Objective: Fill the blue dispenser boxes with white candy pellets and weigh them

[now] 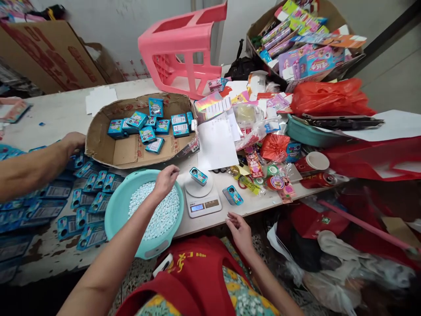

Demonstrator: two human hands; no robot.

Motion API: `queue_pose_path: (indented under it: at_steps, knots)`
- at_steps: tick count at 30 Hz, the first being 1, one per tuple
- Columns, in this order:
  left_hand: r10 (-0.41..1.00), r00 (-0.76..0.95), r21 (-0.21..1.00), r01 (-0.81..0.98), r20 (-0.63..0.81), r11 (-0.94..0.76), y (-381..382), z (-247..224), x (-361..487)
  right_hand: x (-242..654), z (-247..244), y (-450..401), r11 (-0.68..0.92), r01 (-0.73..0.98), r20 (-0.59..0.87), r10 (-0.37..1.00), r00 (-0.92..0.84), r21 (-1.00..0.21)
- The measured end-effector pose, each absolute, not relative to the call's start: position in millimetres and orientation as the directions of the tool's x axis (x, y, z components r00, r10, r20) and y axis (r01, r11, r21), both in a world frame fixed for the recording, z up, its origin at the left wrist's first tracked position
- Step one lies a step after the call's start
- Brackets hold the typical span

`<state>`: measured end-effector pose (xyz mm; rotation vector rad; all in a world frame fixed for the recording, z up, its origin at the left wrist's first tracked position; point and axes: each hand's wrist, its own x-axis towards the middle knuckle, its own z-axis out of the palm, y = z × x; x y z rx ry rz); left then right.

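L hand (167, 179) curled, contents can't be seen; R hand (241, 231) half-open, nothing held. Nearby oblong blue cardboard box (233, 195) cd be knocked off white table (223, 180) if bumped by R hand, tbh.

Smooth plastic basin (114, 210) — glossy box (198, 176), perhaps card.

I can make out "CARAMELO" on the small blue cardboard candy boxes (155, 107), though the line beneath it is too small to be sure of. The digits on the white plastic digital scale (215, 210), the yellow characters on the red cloth apron (200, 276) and the red print on the big brown cardboard carton (49, 57) defeat me from here.
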<state>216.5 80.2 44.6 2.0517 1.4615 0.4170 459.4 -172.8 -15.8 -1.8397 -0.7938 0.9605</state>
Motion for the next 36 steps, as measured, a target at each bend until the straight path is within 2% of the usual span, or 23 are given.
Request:
queue_pose_path:
  at_steps: [3,5,9,12,14,16,18,20,23,25,30,33,36]
  knots:
    - [0.930,0.247,0.422,0.899,-0.273,-0.115,28.0,11.1,167.4,464.3,-22.3,-182.3,-0.439,0.116,-0.329,0.800,0.501,-0.891]
    - [0.868,0.251,0.368,0.926,-0.428,-0.087,-12.3,-9.6,145.6,467.8,-26.1,-187.1,-0.461,0.099,-0.355,0.787,0.505,-0.882]
    - [0.781,0.312,0.442,0.895,-0.540,-0.052,-59.6,-24.2,134.6,471.4,-30.5,-188.1,-0.489,0.084,-0.382,0.767,0.516,-0.868]
    - [0.716,0.298,0.531,0.839,-0.631,0.119,-57.2,-16.6,133.8,470.5,-32.5,-182.8,-0.487,0.079,-0.389,0.776,0.497,-0.870]
    - [0.641,0.295,0.608,0.716,-0.709,0.344,-50.5,-9.3,127.5,469.3,-33.6,-179.1,-0.486,0.081,-0.393,0.783,0.482,-0.870]
    - [0.574,0.313,0.643,0.518,-0.756,0.564,-47.3,-2.0,116.7,468.5,-34.0,-176.8,-0.485,0.085,-0.393,0.788,0.474,-0.871]
    - [0.573,0.307,0.649,0.312,-0.760,0.694,-48.0,4.5,104.9,468.2,-33.5,-176.5,-0.486,0.084,-0.394,0.788,0.474,-0.870]
    - [0.612,0.283,0.660,0.114,-0.738,0.743,-49.1,8.7,97.7,468.3,-32.8,-177.8,-0.490,0.080,-0.399,0.785,0.474,-0.868]
    - [0.663,0.255,0.660,-0.113,-0.704,0.743,-44.9,6.4,104.1,468.8,-32.6,-180.7,-0.504,0.073,-0.416,0.778,0.472,-0.861]
    - [0.648,0.222,0.644,-0.101,-0.729,0.758,-37.6,-0.3,117.8,469.4,-33.7,-181.8,-0.511,0.062,-0.427,0.773,0.468,-0.857]
    - [0.642,0.170,0.664,0.182,-0.748,0.725,-9.0,-3.3,145.8,473.9,-38.3,-182.2,-0.508,0.021,-0.438,0.762,0.478,-0.861]
    - [0.719,0.222,0.730,0.420,-0.659,0.540,17.8,18.7,159.9,477.5,-41.1,-184.7,-0.512,-0.010,-0.449,0.743,0.495,-0.859]
    - [0.783,0.371,0.806,0.530,-0.500,0.264,52.0,47.0,191.7,480.1,-44.9,-189.9,-0.522,-0.027,-0.464,0.732,0.499,-0.853]
